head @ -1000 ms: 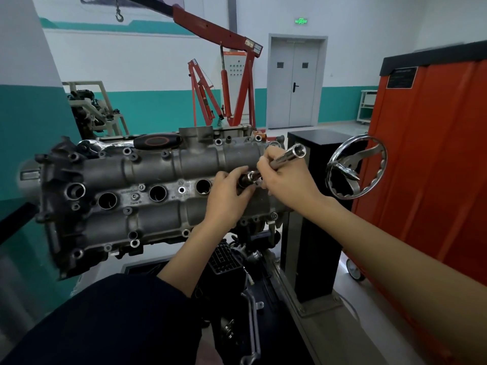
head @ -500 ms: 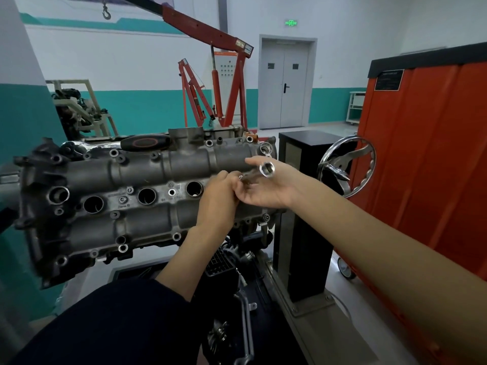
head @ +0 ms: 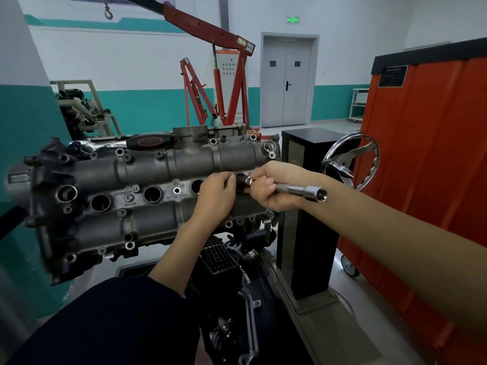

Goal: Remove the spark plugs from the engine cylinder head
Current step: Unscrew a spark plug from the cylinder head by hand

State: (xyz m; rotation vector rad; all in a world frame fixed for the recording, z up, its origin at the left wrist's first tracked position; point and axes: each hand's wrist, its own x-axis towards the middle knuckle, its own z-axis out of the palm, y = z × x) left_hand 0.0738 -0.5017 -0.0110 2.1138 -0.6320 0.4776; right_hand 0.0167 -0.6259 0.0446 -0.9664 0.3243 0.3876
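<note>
An orange cabinet (head: pixel 427 164) with a black top fills the right side of the room, with a small caster showing under its near corner. Behind the work stands a red engine hoist (head: pixel 210 75), its boom reaching up to the left where a hook (head: pixel 107 12) hangs. A grey double door (head: pixel 287 80) sits in the far wall under a green exit sign.

The engine cylinder head (head: pixel 147 185) lies across the middle on a stand, long side running left to right, its face tilted toward the camera. Three round plug wells stand open in a row along its centre; a fourth, at the right end, is mostly hidden by the hands. A black column (head: pixel 303 201) rises just to the right of the head, and a chrome hand wheel (head: pixel 353 159) sits beside that. A ratchet with a black and red handle (head: pixel 151 141) rests along the head's upper edge.

The right hand (head: pixel 274 185) is wrapped around a long chrome socket tube (head: pixel 297 189), whose open end points out to the right over the forearm. The left hand (head: pixel 217 194), in a dark sleeve, pinches the tube's other end with its fingertips (head: pixel 232 179), right at the rightmost well. The two hands are close together, nearly touching. Whether a spark plug sits in the tube's end cannot be told.
</note>
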